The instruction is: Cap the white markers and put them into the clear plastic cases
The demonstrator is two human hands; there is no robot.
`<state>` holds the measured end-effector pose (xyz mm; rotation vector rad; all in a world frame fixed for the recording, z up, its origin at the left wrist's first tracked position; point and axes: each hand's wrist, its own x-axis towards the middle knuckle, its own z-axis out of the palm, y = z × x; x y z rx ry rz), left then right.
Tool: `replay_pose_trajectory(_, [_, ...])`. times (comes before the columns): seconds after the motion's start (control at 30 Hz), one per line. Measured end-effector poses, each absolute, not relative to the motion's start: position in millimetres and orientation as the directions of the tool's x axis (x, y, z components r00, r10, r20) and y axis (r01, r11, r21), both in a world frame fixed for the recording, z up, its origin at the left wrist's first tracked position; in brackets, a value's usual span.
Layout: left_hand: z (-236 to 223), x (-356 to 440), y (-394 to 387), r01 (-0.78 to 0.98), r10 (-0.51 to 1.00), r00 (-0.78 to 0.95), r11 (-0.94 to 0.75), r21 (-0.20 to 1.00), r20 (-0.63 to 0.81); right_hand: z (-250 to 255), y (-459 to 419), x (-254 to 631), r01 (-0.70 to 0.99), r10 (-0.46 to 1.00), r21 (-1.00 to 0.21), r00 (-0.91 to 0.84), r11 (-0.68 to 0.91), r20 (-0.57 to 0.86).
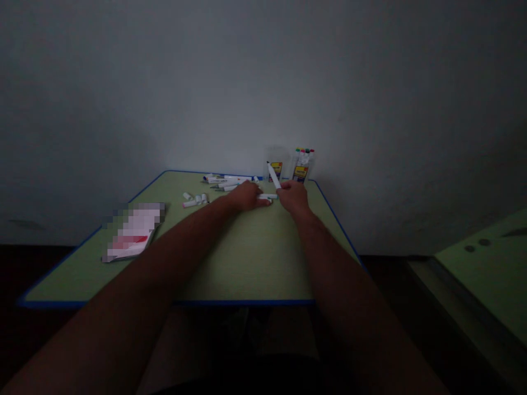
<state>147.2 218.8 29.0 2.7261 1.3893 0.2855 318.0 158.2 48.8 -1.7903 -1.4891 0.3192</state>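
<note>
My right hand [293, 196] is closed around a white marker [274, 175], which tilts up to the left with its dark tip showing. Beside it, my left hand [246, 196] is low over the tabletop, its fingers curled at a white marker [268, 196] with a green end. That marker sticks out between thumb and forefinger, pointing toward my right hand. Behind my left hand lies a loose pile of white markers [230, 181], several with bare tips. Loose white caps [198, 199] and a pink-ended piece [189, 204] are to its left.
A clear plastic case [282, 153] with a yellow and red label stands at the table's back edge. Right of it, a second clear case [300, 174] holds several color-capped markers. A booklet [135, 230], partly blurred, lies at left on the blue-edged table [247, 263]. A wall [247, 82] rises behind.
</note>
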Motion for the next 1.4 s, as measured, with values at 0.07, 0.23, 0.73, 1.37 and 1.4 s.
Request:
replay_pose_trajectory(0.07, [27.9, 150.8, 220.0, 0.800, 0.804, 0.580, -0.593, 0.098, 0.132, 48.7, 158.3, 318.2, 0.724, 0.918, -0.690, 0.287, -0.020, 0.274])
replay_pose_trajectory(0.23, [26.8, 155.0, 224.8, 0.809, 0.805, 0.563, -0.583, 0.077, 0.188, 48.7, 158.3, 318.4, 0.714, 0.919, -0.700, 0.290, -0.023, 0.266])
replay_pose_trajectory(0.73, [62.7, 126.5, 207.6, 0.864, 0.917, 0.286, -0.372, 0.339, 0.277, 47.3, 158.5, 316.6, 0.712, 0.921, -0.702, 0.275, -0.001, 0.277])
replay_pose_trajectory(1.37, [43.7, 51.3, 130.8, 0.545, 0.960, 0.083, -0.267, 0.795, 0.266, 61.2, 122.6, 284.9, 0.048, 0.978, -0.985, -0.117, -0.165, -0.170])
replay_pose_trajectory(1.4, [44.0, 50.6, 130.2, 0.544, 0.958, 0.079, -0.274, 0.793, 0.277, 61.3, 122.3, 284.7, 0.040, 0.978, -0.985, -0.125, -0.166, -0.170])
